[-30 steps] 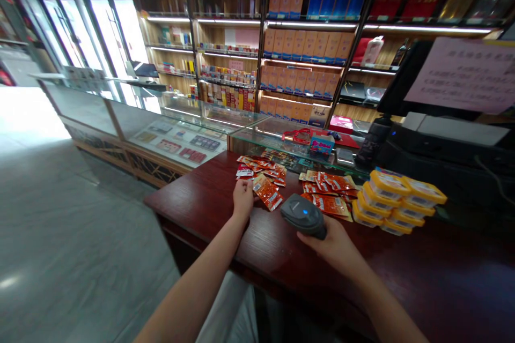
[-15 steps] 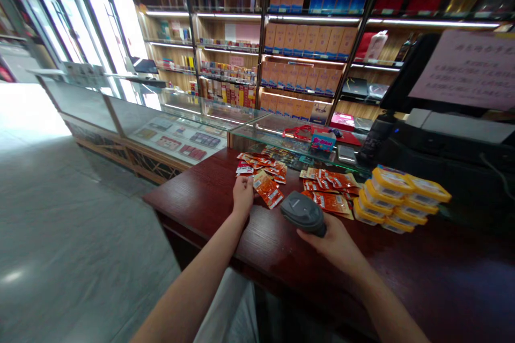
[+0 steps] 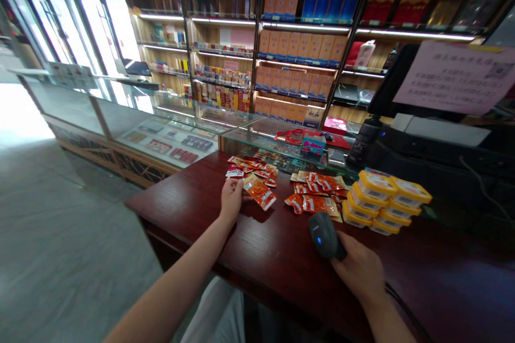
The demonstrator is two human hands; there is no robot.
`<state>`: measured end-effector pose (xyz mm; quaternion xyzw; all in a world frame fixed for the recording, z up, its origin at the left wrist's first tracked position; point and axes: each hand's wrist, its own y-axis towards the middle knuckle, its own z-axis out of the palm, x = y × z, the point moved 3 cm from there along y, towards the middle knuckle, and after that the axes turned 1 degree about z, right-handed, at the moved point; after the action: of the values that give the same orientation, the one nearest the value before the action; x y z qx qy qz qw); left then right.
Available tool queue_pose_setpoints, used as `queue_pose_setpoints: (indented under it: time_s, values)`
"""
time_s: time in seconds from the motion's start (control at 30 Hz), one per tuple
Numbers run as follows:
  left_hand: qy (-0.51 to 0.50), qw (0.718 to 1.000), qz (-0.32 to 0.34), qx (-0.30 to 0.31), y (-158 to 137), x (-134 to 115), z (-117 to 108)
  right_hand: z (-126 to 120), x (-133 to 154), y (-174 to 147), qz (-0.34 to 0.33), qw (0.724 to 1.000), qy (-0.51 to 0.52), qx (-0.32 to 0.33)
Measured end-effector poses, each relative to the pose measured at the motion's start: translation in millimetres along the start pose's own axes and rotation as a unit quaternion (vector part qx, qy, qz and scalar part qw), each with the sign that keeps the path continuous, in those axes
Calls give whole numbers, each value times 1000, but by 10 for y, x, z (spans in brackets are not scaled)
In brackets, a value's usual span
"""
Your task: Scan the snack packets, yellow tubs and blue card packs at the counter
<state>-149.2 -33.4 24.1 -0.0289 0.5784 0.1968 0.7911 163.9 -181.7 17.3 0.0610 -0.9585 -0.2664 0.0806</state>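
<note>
My left hand point(image 3: 232, 201) pinches the edge of an orange snack packet point(image 3: 259, 192), which is tilted a little above the dark red counter point(image 3: 269, 257). Just behind it lies a loose pile of similar orange packets point(image 3: 253, 165). My right hand point(image 3: 361, 268) is wrapped round the handle of a dark grey barcode scanner point(image 3: 323, 235); a blue light shows on its top. Beyond the scanner, a second pile of orange packets point(image 3: 319, 193) spreads over the counter.
Yellow-lidded plastic boxes point(image 3: 380, 203) stand stacked right of the second pile. A glass display case point(image 3: 257, 136) borders the counter's back, with a small blue-pink box point(image 3: 314, 144) on it. A monitor point(image 3: 392, 83) bearing a paper notice stands at right. A black cable point(image 3: 406, 305) trails behind my right wrist.
The scanner has moved right and toward me, away from the held packet, and turned; its blue light now shows. My left hand still holds the packet. The camera view has shifted slightly.
</note>
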Motion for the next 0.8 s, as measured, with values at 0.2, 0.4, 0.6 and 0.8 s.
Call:
queue_pose_setpoints:
  time_s: [0.2,0.4,0.6,0.8]
  values:
    - [-68,990,-121,34,-121,37,374,-23,-98,-16,32,997,12,-68]
    - [-68,967,-226,101,-305,230,980,-44,-94,8,49,998,24,-35]
    - [121,961,-203,145,-366,322,1177,-38,-115,1,56,997,44,-37]
    - [493,822,132,253,-347,211,1135,-54,-99,9,51,997,48,-35]
